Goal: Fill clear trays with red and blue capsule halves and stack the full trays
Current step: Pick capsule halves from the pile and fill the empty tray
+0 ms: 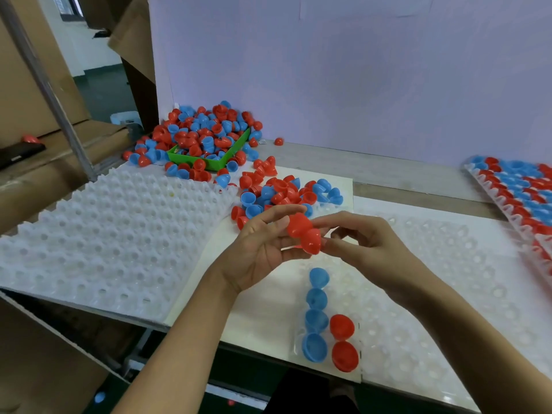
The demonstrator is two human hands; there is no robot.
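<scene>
Left hand [263,249] and right hand [358,237] both pinching nested red halves [304,234]. Below the grip, clear tray [418,294] with four blue, two red halves.

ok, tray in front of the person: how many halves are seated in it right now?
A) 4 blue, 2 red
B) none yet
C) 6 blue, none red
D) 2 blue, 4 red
A: the tray holds a column of four blue halves with two red halves beside its near end; the other pockets show no halves. More red halves are pinched between the left hand and the right hand, not yet placed.
</scene>
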